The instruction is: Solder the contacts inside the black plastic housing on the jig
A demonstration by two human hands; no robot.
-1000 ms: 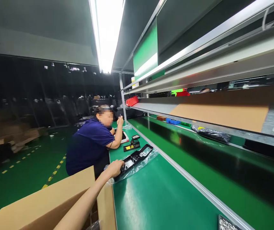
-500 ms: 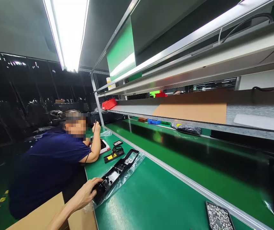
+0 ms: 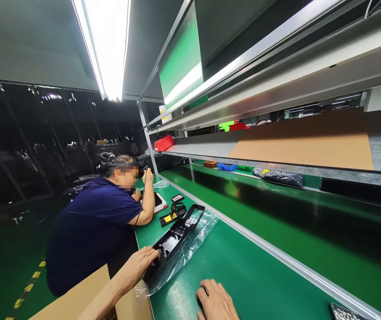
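Observation:
A long black plastic housing (image 3: 173,242) lies slantwise on a clear plastic bag (image 3: 193,244), its hollow inner side partly facing me. My left hand (image 3: 143,262) grips the housing's near end, fingers over the rim; the thumb is hidden. In the lower middle, my right hand (image 3: 215,300) is over the green bench (image 3: 260,275), holding nothing, its fingers slightly bent and the thumb apart. Bare bench separates it from the bag's edge.
A co-worker (image 3: 93,222) in dark blue leans over the bench at left. Beyond the housing are a black part with a yellow label (image 3: 172,217) and a small tray (image 3: 177,198). Another tray (image 3: 343,313) is at lower right. A cardboard box (image 3: 77,295) stands below the bench edge.
My right hand has come into view from below. The view has turned left, shifting the scene rightward. My left hand stays on the housing, which now looks more tilted on its bag.

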